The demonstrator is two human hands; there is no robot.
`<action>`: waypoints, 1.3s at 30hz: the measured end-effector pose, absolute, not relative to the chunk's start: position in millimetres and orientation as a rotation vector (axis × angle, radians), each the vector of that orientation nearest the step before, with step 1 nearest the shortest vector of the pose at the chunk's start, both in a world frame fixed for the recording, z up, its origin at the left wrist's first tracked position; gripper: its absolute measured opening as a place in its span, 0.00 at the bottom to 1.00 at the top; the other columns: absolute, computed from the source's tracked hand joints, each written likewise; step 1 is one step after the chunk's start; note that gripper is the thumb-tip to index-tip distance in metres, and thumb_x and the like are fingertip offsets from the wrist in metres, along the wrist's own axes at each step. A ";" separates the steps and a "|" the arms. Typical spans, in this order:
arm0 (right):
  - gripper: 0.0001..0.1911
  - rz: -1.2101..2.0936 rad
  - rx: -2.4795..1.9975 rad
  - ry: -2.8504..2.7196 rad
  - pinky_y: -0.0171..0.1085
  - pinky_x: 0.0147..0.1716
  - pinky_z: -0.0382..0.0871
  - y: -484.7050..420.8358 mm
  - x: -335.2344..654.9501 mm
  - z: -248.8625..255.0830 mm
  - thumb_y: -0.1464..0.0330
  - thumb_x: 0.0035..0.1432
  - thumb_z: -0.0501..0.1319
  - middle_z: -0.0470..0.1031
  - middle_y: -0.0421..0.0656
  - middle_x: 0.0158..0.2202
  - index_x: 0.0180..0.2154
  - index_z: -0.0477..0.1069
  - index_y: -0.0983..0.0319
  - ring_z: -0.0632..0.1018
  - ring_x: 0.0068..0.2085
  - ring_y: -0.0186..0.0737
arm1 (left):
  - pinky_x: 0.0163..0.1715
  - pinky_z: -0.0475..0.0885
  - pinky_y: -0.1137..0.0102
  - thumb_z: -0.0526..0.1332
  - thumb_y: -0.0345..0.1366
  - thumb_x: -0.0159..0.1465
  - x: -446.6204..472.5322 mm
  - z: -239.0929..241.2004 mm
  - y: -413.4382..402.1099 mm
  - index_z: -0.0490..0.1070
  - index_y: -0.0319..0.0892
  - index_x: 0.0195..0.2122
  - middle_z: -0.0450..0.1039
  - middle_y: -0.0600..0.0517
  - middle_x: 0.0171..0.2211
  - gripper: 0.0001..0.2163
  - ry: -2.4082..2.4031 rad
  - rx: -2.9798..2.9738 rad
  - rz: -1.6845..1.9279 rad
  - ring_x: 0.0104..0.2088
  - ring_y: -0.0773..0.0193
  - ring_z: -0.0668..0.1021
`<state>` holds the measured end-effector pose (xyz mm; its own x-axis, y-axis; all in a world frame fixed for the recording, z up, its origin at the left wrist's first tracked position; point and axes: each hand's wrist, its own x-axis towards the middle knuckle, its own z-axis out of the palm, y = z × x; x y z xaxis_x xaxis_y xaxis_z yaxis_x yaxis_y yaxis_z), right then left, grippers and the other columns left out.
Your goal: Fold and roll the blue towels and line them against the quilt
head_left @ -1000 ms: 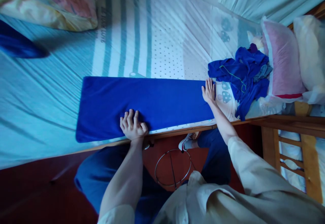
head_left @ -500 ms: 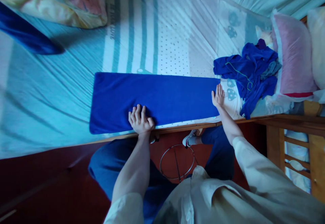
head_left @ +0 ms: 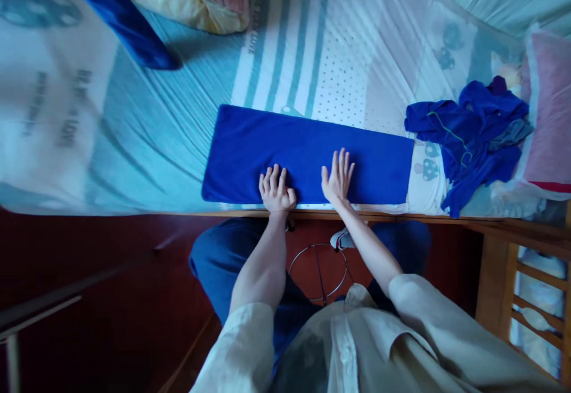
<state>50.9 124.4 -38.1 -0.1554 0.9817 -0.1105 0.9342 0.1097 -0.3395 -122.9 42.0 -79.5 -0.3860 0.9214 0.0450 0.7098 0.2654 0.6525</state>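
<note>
A long folded piece of blue cloth (head_left: 375, 164) lies flat along the near edge of the bed. My left hand (head_left: 276, 191) rests on its near side, left of the middle, with the fingers spread and slightly bent. To the right, my right hand (head_left: 338, 179) lies on the same cloth, its fingers stretched out and apart. Neither hand grips anything. Just past the cloth's right end, a crumpled heap of blue clothing (head_left: 477, 125) with a green hanger (head_left: 450, 134) sits on the sheet.
Another folded blue cloth (head_left: 129, 24) lies at the far left beside a patterned pillow (head_left: 200, 0). A pink pillow (head_left: 553, 107) is at the right. The bed's wooden edge (head_left: 446, 219) runs before my knees; a round metal ring (head_left: 292, 262) is below.
My right hand has moved left from the cloth's right end to near its middle. My left hand stays on the cloth. The view has shifted left.
</note>
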 end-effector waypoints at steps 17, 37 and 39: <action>0.36 0.497 -1.963 -2.266 0.60 0.74 0.35 104.7 5.4 -56.8 0.60 0.72 0.44 0.42 0.48 0.78 0.76 0.43 0.63 0.42 0.78 0.50 | 0.74 0.45 0.47 0.54 0.38 0.65 -122.5 -84.2 40.7 0.68 0.37 0.66 0.61 0.39 0.70 0.28 2.205 1.575 0.826 0.74 0.47 0.58; 0.36 0.492 -1.928 -2.233 0.63 0.74 0.38 104.1 9.7 -73.1 0.62 0.71 0.46 0.42 0.45 0.78 0.76 0.44 0.61 0.42 0.78 0.51 | 0.75 0.44 0.50 0.41 0.38 0.75 -134.8 -71.7 87.8 0.57 0.35 0.72 0.55 0.40 0.73 0.27 1.655 1.881 0.660 0.76 0.57 0.50; 0.36 0.498 -1.928 -2.215 0.63 0.74 0.38 103.8 8.0 -71.2 0.62 0.71 0.46 0.42 0.45 0.78 0.76 0.44 0.61 0.42 0.77 0.52 | 0.75 0.44 0.50 0.41 0.38 0.74 -167.5 -71.9 84.0 0.58 0.35 0.71 0.55 0.40 0.73 0.27 1.754 1.836 0.662 0.76 0.56 0.51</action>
